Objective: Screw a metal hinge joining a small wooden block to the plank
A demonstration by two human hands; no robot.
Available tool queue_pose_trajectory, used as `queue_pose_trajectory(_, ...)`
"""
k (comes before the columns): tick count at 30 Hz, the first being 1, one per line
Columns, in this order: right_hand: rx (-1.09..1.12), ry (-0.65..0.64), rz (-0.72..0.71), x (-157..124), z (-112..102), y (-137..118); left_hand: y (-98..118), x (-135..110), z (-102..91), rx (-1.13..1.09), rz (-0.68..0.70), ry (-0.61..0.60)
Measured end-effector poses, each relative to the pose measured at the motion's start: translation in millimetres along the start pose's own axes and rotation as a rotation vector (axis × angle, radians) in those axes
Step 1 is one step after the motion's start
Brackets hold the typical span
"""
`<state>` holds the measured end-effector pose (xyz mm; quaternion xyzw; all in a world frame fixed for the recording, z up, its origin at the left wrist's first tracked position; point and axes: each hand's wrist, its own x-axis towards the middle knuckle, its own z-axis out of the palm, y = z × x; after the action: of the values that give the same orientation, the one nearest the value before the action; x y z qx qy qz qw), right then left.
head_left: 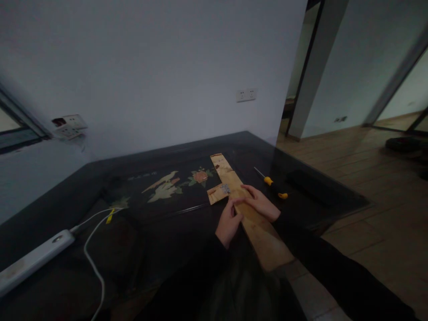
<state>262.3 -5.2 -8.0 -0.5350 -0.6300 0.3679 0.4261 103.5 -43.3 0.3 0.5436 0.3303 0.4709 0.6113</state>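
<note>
A long wooden board (262, 238) lies slantwise on the dark table, its near end reaching past the table's edge towards me. At its left side a short wooden piece (215, 195) sits nearly square to it, with a metal hinge (226, 189) where the two meet. My left hand (229, 223) grips the board's left edge just below the hinge, fingers closed. From the right, my right hand (261, 204) reaches over the board with fingers curled on it near the hinge. Whatever small thing may be between the fingertips is hidden.
A screwdriver (268, 181) with a yellow and black handle lies right of the board. White power strip (36, 257) and its cable (92, 261) occupy the left side. The dark table (187, 232) has a bird-and-flower picture and stands against a wall with sockets (246, 95).
</note>
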Motion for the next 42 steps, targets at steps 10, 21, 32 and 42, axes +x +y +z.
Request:
queue_pose_trajectory(10,-0.330,-0.219,-0.305,69,-22,-7,27,42,-57.2,0.755,0.227,0.040)
queue_pose_trajectory(21,-0.311,-0.415,-0.472,85,-16,0,-13,68,-80.3,1.220,0.356,-0.059)
queue_pose_trajectory(32,-0.498,-0.538,-0.533,96,-17,-22,-16,73,-85.4,1.217,0.470,-0.086)
queue_pose_trajectory(42,-0.712,-0.635,-0.543,104,-11,-36,-22,75,-86.2,1.226,0.518,-0.064)
